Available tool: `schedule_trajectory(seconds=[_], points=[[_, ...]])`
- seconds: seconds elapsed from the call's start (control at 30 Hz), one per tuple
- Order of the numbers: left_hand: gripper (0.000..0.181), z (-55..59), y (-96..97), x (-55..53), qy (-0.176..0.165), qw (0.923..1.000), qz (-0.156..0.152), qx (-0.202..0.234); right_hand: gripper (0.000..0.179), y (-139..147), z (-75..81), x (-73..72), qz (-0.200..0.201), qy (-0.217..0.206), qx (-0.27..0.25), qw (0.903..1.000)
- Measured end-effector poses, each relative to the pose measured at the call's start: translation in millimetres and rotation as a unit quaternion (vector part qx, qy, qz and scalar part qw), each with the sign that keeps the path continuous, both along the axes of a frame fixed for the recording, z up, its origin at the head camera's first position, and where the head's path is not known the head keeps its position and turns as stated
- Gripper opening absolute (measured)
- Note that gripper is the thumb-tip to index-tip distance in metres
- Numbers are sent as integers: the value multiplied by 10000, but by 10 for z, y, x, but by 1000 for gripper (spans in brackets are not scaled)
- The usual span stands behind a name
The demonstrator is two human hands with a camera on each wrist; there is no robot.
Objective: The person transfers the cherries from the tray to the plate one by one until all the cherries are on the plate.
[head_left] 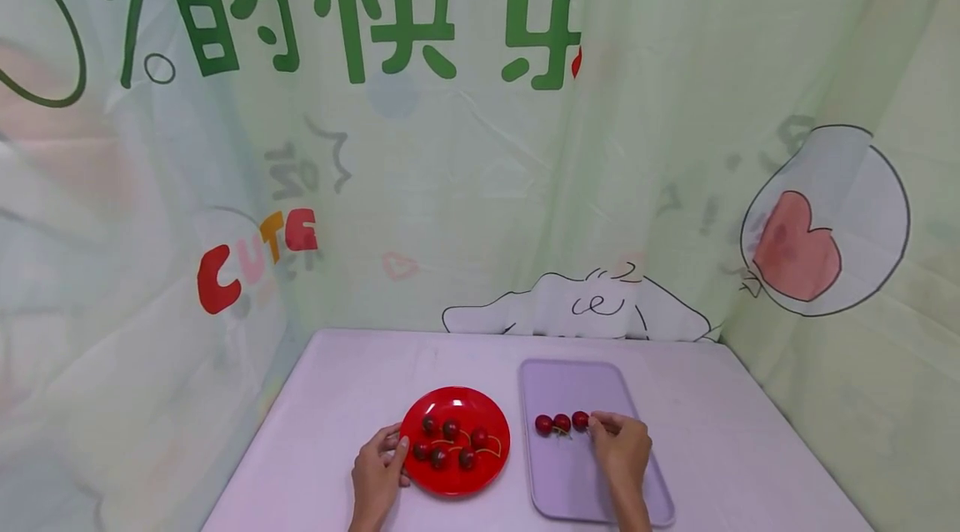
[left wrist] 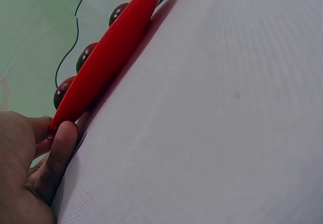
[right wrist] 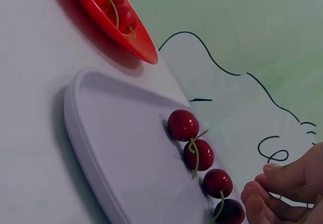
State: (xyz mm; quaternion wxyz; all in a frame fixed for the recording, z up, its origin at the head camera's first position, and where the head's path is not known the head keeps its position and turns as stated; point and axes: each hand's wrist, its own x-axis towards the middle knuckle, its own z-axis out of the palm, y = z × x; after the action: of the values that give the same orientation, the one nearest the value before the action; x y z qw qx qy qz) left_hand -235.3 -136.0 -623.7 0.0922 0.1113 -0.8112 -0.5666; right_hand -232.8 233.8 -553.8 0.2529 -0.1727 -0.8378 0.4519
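My left hand (head_left: pixel 377 469) pinches the left rim of a round red plate (head_left: pixel 453 483), with the thumb on the rim. Several dark red cherries (head_left: pixel 438 458) with green stems lie on this plate. In the left wrist view the plate (left wrist: pixel 103 65) shows edge-on, the rim between thumb and finger. My right hand (head_left: pixel 622 444) is over a pale purple tray (head_left: pixel 573 482), its fingertips at the right end of a row of cherries (head_left: pixel 562 424). In the right wrist view the bent fingers are right beside the lowest cherry (right wrist: pixel 229 212); whether they grip it or a stem is unclear.
Plate and tray stand side by side on a white-covered table (head_left: pixel 360 373), a narrow gap between them. Printed curtains (head_left: pixel 480 207) rise behind the table and along both sides.
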Motion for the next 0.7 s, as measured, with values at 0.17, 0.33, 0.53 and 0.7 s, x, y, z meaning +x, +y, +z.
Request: schedule_trajectory(seconds=[0.17, 0.33, 0.53, 0.7], points=[[37, 17, 7, 4, -4, 10000, -9, -9, 15, 84, -14, -18, 136, 154, -166, 9997], [37, 30, 14, 7, -23, 10000, -3, -5, 19, 216, -107, -74, 209, 430, -178, 9987], [37, 26, 19, 12, -7, 10000, 46, -66, 30, 405, -315, -192, 175, 629, 486, 9967], [36, 27, 12, 15, -38, 10000, 60, -46, 35, 477, -384, -227, 348, 386, 1022, 9934]])
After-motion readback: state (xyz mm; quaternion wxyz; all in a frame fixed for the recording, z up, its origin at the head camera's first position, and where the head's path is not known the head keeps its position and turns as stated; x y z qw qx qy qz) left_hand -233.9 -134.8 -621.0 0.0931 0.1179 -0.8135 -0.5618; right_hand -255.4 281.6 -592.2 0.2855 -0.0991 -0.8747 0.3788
